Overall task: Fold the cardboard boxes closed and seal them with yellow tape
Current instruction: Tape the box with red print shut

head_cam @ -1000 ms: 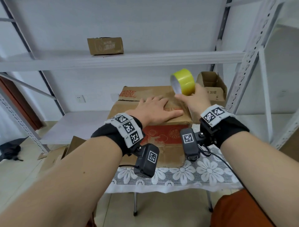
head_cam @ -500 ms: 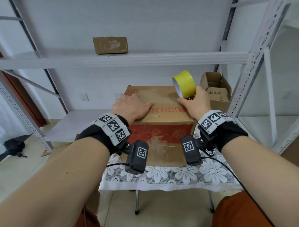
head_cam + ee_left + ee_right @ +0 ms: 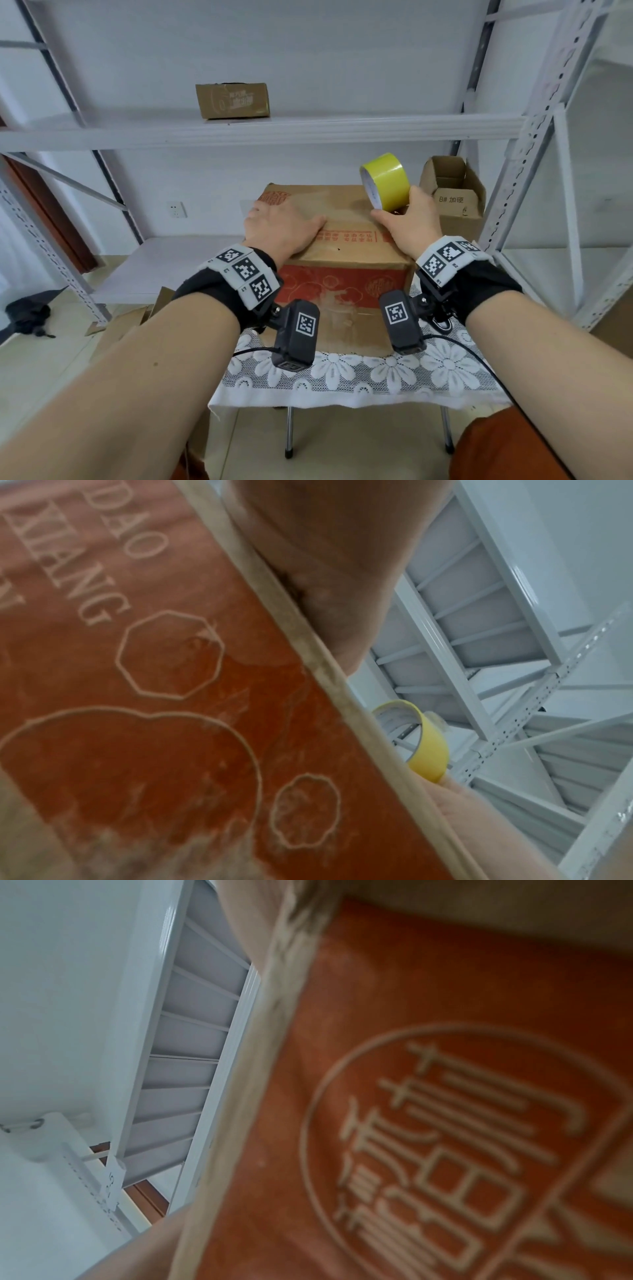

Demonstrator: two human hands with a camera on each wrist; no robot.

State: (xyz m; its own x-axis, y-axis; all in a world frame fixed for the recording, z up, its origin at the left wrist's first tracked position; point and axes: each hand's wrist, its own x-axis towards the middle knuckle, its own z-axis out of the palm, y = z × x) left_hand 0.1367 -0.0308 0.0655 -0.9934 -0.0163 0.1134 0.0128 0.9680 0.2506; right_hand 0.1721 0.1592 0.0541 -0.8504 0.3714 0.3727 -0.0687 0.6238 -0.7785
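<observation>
A brown cardboard box [image 3: 346, 219] with a red printed front [image 3: 143, 723] stands on the small table, its top flaps folded down. My left hand [image 3: 279, 222] lies flat on the left part of the top, fingers straight, pressing the flap. My right hand [image 3: 407, 222] rests on the right part of the top and grips a roll of yellow tape [image 3: 385, 180] held upright above the box. The tape roll [image 3: 421, 739] also shows past the box's edge in the left wrist view. The right wrist view shows only the red box front [image 3: 445, 1123], blurred.
A lace cloth [image 3: 359, 373] covers the table. An open small cardboard box [image 3: 452, 195] stands right behind the big one. Another small box [image 3: 233, 100] sits on the upper shelf [image 3: 308, 128] of the grey metal rack. Flattened cardboard [image 3: 130, 322] lies on the floor at left.
My left hand slid from the middle of the box top to its far left part. The right hand with the tape stayed at the right side. The head view came closer.
</observation>
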